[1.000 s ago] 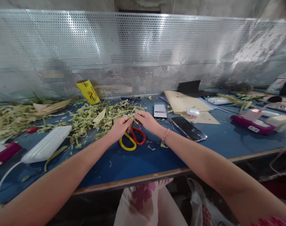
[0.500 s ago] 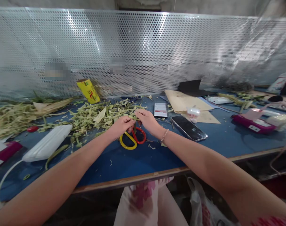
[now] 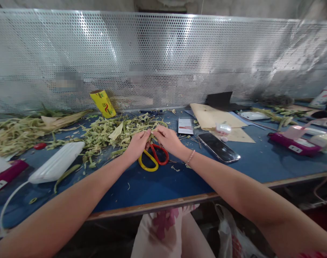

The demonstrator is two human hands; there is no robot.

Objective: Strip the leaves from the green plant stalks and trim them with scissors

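My left hand (image 3: 137, 145) and my right hand (image 3: 167, 140) meet over the blue table (image 3: 158, 182), fingertips pinched together on a small green plant piece (image 3: 152, 132). Both hands are closed on it. Just beneath them lie scissors (image 3: 153, 159) with one yellow and one red handle loop. Behind the hands spreads a pile of green stems and husk scraps (image 3: 109, 132). A bracelet circles my right wrist.
A yellow roll (image 3: 102, 104) leans at the perforated metal screen (image 3: 163, 61). A phone (image 3: 218, 147), a card (image 3: 185, 125), brown cardboard (image 3: 214, 116) and a pink device (image 3: 292, 145) lie right. A white block (image 3: 56, 163) and dried strips (image 3: 13, 132) sit left.
Both hands stay pinched together above the scissors; they shifted only slightly, and the view drifted a little to the left.
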